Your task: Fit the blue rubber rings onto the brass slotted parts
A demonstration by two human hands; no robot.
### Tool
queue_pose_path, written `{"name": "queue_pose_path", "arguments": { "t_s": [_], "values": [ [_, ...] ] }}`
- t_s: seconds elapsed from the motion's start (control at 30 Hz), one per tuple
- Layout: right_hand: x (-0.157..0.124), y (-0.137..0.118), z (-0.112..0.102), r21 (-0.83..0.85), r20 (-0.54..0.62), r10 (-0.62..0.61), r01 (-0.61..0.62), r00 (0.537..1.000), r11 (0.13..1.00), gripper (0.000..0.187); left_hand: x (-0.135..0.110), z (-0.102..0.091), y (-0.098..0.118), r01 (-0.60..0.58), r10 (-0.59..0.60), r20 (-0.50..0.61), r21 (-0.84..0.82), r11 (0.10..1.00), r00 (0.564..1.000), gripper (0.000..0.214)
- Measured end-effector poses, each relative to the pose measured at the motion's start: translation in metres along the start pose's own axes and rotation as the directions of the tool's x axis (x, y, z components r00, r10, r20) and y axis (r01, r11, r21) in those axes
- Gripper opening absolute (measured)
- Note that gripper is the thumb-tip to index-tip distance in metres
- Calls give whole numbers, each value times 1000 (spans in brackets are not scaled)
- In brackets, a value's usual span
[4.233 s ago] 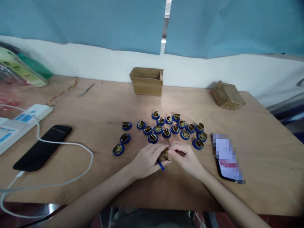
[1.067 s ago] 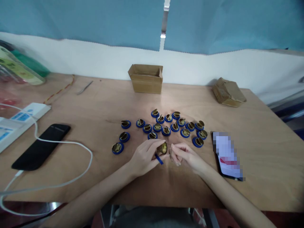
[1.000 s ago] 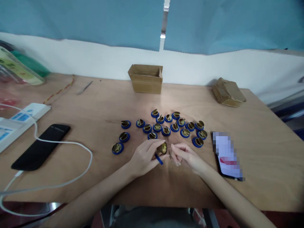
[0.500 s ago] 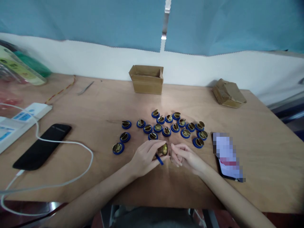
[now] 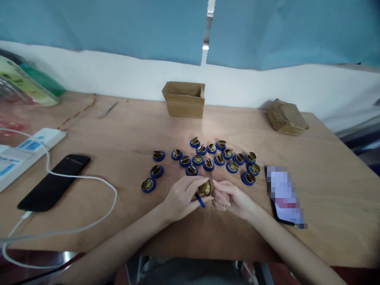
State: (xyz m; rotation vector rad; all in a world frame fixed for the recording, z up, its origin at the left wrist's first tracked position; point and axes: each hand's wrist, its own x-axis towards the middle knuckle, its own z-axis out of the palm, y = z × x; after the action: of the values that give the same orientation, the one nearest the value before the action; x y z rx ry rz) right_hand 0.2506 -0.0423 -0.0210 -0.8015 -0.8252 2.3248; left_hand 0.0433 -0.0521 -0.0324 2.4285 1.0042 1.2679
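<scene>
My left hand (image 5: 181, 196) pinches a small round part with a blue ring and a brass centre (image 5: 204, 189), tilted on edge just above the wooden table (image 5: 124, 130). My right hand (image 5: 230, 198) is closed beside it, fingertips touching the brass side; whether it holds anything small I cannot make out. Just beyond both hands lie several finished blue-and-brass parts (image 5: 208, 158) in a loose cluster, with three more (image 5: 156, 171) set apart to the left.
An open cardboard box (image 5: 183, 99) stands at the back centre and a folded brown one (image 5: 285, 117) at the back right. A phone with a lit screen (image 5: 283, 196) lies right of my hands. A black phone (image 5: 55, 187), white cable (image 5: 86, 180) and power strip (image 5: 26, 146) lie left.
Both hands stay together on the same part. My right fingers have closed in against the brass side since a second ago. The view has shifted slightly.
</scene>
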Motion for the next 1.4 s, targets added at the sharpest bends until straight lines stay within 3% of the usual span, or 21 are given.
{"name": "queue_pose_path", "arguments": {
  "t_s": [0.93,1.27,1.4],
  "values": [
    [1,1,-1,6,37,-24,24,999,1000,58,-2,2,-1,12,-12,20,-18,1000,1000,42],
    [1,3,-2,10,31,-55,55,998,998,57,-6,6,-1,215,-207,61,-163,963,976,46],
    [0,2,0,16,28,-63,63,998,998,56,-3,7,2,400,-382,119,-272,875,917,40]
  ]
}}
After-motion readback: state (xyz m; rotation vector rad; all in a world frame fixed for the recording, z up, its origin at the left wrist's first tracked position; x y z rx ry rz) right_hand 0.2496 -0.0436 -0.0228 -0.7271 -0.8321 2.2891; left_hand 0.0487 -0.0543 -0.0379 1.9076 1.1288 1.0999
